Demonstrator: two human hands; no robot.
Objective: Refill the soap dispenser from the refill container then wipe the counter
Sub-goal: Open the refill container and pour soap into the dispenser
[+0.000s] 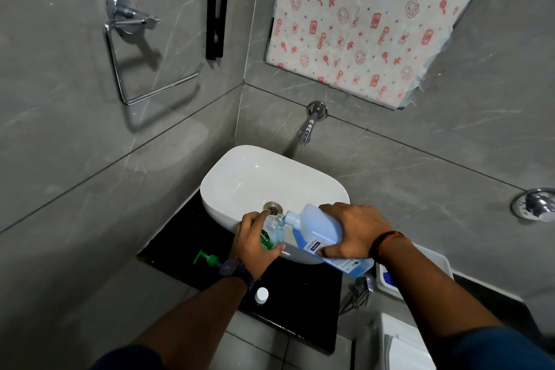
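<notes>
The left grip (255,242) was clamped on the soap dispenser (271,236), held over the white sink's (240,171) front rim; the right grip (351,231) clasped the tilted blue refill container (318,228), spout at the dispenser's open mouth. The green pump (205,258) and white cap (262,294) lay on the black tabletop (300,303). Refilling looked underway; recapping and wiping remained

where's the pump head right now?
The green pump head lies on the black counter, left of the left hand's wrist and in front of the sink.
</notes>
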